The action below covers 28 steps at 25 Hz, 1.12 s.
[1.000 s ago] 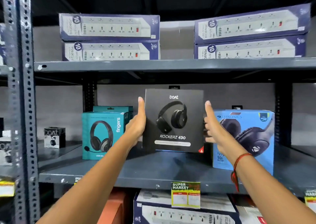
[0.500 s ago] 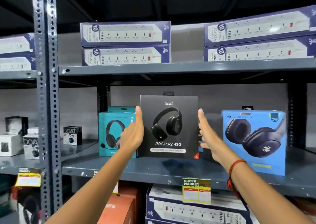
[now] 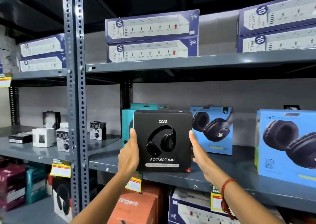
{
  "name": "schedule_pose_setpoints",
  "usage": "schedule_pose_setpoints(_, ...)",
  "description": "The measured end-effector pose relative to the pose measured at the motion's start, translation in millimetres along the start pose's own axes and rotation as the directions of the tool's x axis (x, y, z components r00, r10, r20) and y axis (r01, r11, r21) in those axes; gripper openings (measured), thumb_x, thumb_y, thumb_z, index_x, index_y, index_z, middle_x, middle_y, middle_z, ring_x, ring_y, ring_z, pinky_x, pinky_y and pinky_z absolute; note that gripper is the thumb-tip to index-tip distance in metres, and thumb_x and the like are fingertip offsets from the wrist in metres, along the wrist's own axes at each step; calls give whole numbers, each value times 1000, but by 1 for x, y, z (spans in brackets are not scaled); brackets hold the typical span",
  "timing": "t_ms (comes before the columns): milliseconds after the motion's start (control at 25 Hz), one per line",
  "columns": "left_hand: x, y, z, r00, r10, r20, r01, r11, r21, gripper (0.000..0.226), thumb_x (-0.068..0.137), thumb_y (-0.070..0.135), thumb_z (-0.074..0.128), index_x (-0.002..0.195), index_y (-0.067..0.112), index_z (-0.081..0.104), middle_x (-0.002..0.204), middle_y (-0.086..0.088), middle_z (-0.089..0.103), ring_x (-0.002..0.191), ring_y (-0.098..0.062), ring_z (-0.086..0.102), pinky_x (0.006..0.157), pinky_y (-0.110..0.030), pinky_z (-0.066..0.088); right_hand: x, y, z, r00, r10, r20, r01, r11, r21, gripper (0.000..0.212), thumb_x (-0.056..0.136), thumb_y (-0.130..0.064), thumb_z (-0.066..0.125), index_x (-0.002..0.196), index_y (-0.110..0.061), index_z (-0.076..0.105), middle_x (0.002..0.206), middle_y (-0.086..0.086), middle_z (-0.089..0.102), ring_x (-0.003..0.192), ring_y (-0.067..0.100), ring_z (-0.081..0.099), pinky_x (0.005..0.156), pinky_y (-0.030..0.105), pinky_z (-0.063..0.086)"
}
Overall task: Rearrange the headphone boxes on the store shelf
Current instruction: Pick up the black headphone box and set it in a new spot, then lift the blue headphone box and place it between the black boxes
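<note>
- We record the black headphone box (image 3: 162,141), marked "boAt Rockerz 430", upright and face-on at the front edge of the middle shelf (image 3: 227,172).
- The left hand (image 3: 129,152) presses flat against the box's left side, thumb up along its edge.
- The right hand (image 3: 199,152) lies against the box's right side, palm inward; together the 2 hands clamp the box between them.
- We cannot tell whether the box's base rests on the shelf edge or is lifted just clear of it.
- A teal headphone box (image 3: 127,126) stands directly behind the black box on its left and is mostly hidden by it.
- We note 2 blue headphone boxes on the same shelf: a blue box further back (image 3: 212,130), just right of the black box, and a nearer blue box (image 3: 287,145) towards the shelf's right end.
- The upper shelf (image 3: 196,62) carries 2 stacked power-strip boxes (image 3: 152,37) above the black box.
- A red thread band (image 3: 226,194) sits on the right wrist.
- Small earbud boxes (image 3: 97,130) stand on the adjoining shelf bay left of the upright post (image 3: 75,86).
</note>
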<state>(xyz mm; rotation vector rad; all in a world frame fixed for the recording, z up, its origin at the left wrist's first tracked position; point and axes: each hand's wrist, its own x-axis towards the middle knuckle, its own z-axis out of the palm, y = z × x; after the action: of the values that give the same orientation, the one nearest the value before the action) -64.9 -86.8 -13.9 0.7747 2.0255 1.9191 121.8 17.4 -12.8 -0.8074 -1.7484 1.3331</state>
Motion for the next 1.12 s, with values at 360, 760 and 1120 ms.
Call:
schedule_pose_setpoints(360, -7, 56, -17, 899, 437, -37, -438, 898, -41, 96, 90, 78, 14, 169, 24, 14, 179, 2, 14, 166, -18, 11, 133, -43, 5, -32, -30, -18, 974, -134, -181, 117, 988, -100, 78, 90, -77, 26, 157, -40, 11, 168, -14, 8, 153, 13, 5, 121, 46, 8)
schedule_pose_setpoints(760, -126, 160, 119, 713, 318, 625, -89, 925, -369, 99, 80, 92, 24, 164, 40, 27, 174, 3, 31, 155, -27, 39, 115, -36, 40, -113, -108, -143, 822, -249, -513, 183, 967, -175, 88, 81, -83, 33, 156, -40, 19, 164, -18, 18, 152, 8, 11, 118, 33, 5)
schedule_pose_setpoints(1120, -160, 80, 256, 590, 96, 802, 144, 965, -221, 87, 94, 81, 15, 165, 34, 27, 173, 0, 31, 153, -19, 36, 117, -40, 27, -130, -8, -272, 696, -125, -708, 10, 986, -164, 80, 91, -73, 36, 158, -33, 16, 168, -9, 13, 152, 12, 15, 123, 44, 13)
